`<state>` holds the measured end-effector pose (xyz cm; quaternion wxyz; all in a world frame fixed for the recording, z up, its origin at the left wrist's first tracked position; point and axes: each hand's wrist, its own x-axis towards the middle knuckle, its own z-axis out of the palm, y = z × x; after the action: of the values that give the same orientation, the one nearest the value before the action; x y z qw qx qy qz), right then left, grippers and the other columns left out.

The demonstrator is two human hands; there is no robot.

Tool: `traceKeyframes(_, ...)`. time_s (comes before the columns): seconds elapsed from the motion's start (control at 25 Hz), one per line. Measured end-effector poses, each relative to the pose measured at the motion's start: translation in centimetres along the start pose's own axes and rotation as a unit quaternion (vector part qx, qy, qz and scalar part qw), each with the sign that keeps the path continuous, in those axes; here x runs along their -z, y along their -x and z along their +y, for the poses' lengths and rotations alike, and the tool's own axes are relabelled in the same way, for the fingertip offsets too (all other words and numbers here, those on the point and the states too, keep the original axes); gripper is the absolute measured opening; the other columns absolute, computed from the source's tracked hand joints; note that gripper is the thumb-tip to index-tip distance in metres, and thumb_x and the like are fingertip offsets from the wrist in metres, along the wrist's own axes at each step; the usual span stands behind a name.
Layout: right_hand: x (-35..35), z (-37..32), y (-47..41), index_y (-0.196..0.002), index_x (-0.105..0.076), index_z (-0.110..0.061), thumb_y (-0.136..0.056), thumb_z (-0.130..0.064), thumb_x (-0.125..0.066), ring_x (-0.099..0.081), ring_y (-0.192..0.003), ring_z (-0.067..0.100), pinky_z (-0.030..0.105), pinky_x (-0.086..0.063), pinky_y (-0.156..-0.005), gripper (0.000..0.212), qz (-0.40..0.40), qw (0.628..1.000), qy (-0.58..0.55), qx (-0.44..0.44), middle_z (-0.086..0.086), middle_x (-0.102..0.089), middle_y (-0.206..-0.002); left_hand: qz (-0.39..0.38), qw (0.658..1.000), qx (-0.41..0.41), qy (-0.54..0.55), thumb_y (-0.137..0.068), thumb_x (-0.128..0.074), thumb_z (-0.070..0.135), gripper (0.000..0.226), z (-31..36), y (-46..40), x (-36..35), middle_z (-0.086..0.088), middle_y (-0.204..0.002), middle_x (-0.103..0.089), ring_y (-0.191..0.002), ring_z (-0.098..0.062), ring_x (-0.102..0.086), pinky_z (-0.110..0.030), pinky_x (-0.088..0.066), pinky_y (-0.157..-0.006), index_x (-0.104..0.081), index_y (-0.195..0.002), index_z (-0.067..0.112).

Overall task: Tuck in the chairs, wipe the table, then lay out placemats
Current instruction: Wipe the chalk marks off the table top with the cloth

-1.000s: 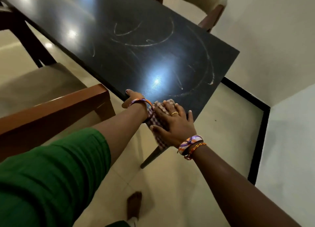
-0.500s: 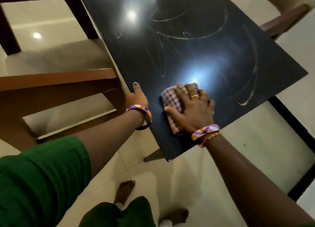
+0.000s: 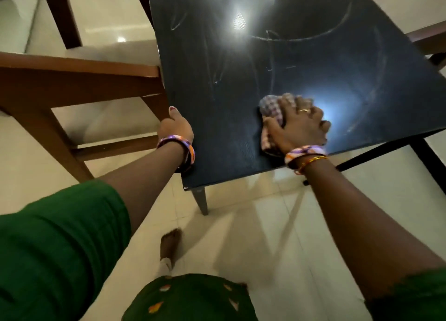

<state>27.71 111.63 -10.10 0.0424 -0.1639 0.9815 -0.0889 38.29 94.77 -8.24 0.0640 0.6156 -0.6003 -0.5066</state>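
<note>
A crumpled red-and-white checked cloth [image 3: 271,108] lies on the glossy black rectangular tabletop [image 3: 241,84], close to its near edge. The right hand [image 3: 299,127] presses down on the cloth with fingers spread over it, a gold ring on one finger. The left hand [image 3: 176,126] is curled closed over the table's left edge, thumb on top. Pale curved streaks mark the dark surface. A brown wooden chair [image 3: 79,77] stands just beside that edge, on cream floor tiles [image 3: 253,236].

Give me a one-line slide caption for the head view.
Right hand presses checked cloth onto dark table; left hand grips its edge.
</note>
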Motion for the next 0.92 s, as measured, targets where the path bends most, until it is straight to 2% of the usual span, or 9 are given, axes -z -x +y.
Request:
traceKeyframes(0.12, -1.8, -5.1, 5.3, -0.144, -0.027, -0.043, -0.083, -0.061, -0.039, -0.016, -0.14, 0.032, 0.044, -0.019, -0.104, 0.065, -0.04, 0.976, -0.005, 0.213, -0.002, -0.02, -0.157, 0.043, 0.996, -0.029, -0.072, -0.102, -0.018, 0.039, 0.056, 0.1, 0.4, -0.6, -0.019, -0.125, -0.053, -0.113, -0.031, -0.051, -0.036, -0.037, -0.092, -0.045, -0.132, 0.0)
traceKeyframes(0.2, -1.6, -3.3, 6.0, -0.143, -0.028, -0.045, -0.075, -0.065, -0.031, -0.022, -0.138, 0.028, 0.041, -0.023, -0.1, 0.071, -0.014, 0.965, 0.008, 0.261, -0.006, -0.024, -0.156, 0.056, 0.993, -0.034, -0.094, -0.102, -0.018, 0.039, 0.057, -0.1, 0.4, -0.8, -0.018, -0.13, -0.053, -0.115, -0.031, -0.051, -0.036, -0.037, -0.095, -0.047, -0.129, -0.001)
traceKeyframes(0.32, 0.3, 5.2, 1.3, -0.142, -0.031, -0.043, -0.071, -0.066, -0.029, -0.03, -0.132, 0.031, 0.045, -0.026, -0.103, 0.075, 0.049, 0.993, 0.03, 0.103, -0.005, -0.03, -0.153, 0.07, 0.992, -0.038, -0.093, -0.102, -0.018, 0.038, 0.056, 0.0, -0.1, -1.0, -0.017, -0.127, -0.055, -0.109, -0.03, -0.053, -0.037, -0.039, -0.094, -0.049, -0.126, -0.002)
traceKeyframes(0.44, 2.6, 10.3, -2.8, -0.143, -0.034, -0.035, -0.08, -0.06, -0.033, -0.03, -0.13, 0.04, 0.053, -0.021, -0.107, 0.068, 0.037, 0.996, 0.018, -0.083, 0.004, -0.029, -0.153, 0.084, 0.987, -0.057, -0.125, -0.103, -0.017, 0.037, 0.057, 0.0, -0.6, -1.4, -0.019, -0.126, -0.056, -0.116, -0.034, -0.052, -0.038, -0.039, -0.095, -0.052, -0.123, -0.004)
traceKeyframes(0.52, 1.7, 7.6, -2.8, -0.144, -0.033, -0.033, -0.085, -0.059, -0.034, -0.028, -0.131, 0.039, 0.051, -0.022, -0.107, 0.064, 0.042, 0.997, 0.026, -0.065, 0.005, -0.027, -0.154, 0.09, 0.983, -0.066, -0.146, -0.103, -0.016, 0.036, 0.059, 0.1, -0.7, -1.5, -0.021, -0.127, -0.056, -0.117, -0.036, -0.052, -0.039, -0.039, -0.095, -0.053, -0.122, -0.005)
traceKeyframes(0.68, -1.4, -1.7, 3.5, -0.143, -0.032, -0.04, -0.078, -0.061, -0.031, -0.025, -0.134, 0.032, 0.041, -0.022, -0.1, 0.069, 0.001, 0.98, -0.006, 0.201, -0.001, -0.027, -0.155, 0.095, 0.982, -0.061, -0.151, -0.102, -0.016, 0.038, 0.059, 0.1, -0.5, -1.5, -0.018, -0.119, -0.06, -0.108, -0.033, -0.056, -0.039, -0.042, -0.091, -0.055, -0.117, -0.003)
traceKeyframes(0.76, -1.6, -1.5, 5.0, -0.142, -0.034, -0.042, -0.075, -0.065, -0.029, -0.03, -0.132, 0.029, 0.038, -0.024, -0.094, 0.071, 0.005, 0.961, 0.005, 0.276, -0.002, -0.031, -0.153, 0.098, 0.982, -0.06, -0.15, -0.102, -0.016, 0.039, 0.059, 0.0, -0.3, -1.5, -0.017, -0.114, -0.061, -0.1, -0.03, -0.057, -0.039, -0.043, -0.089, -0.057, -0.114, -0.003)
traceKeyframes(0.84, -0.7, 2.6, 2.8, -0.14, -0.037, -0.043, -0.069, -0.069, -0.025, -0.036, -0.129, 0.028, 0.039, -0.028, -0.093, 0.077, 0.065, 0.972, 0.022, 0.223, -0.005, -0.037, -0.15, 0.098, 0.982, -0.062, -0.15, -0.102, -0.016, 0.039, 0.059, 0.0, -0.4, -1.5, -0.018, -0.114, -0.062, -0.1, -0.029, -0.058, -0.038, -0.044, -0.086, -0.057, -0.113, -0.002)
traceKeyframes(0.92, 0.2, 8.1, -0.3, -0.14, -0.038, -0.041, -0.067, -0.068, -0.023, -0.037, -0.126, 0.033, 0.043, -0.029, -0.097, 0.079, 0.103, 0.988, 0.044, 0.107, -0.004, -0.038, -0.149, 0.097, 0.982, -0.064, -0.147, -0.102, -0.016, 0.038, 0.058, 0.0, -0.4, -1.5, -0.018, -0.116, -0.061, -0.099, -0.029, -0.058, -0.036, -0.042, -0.081, -0.056, -0.115, -0.002)
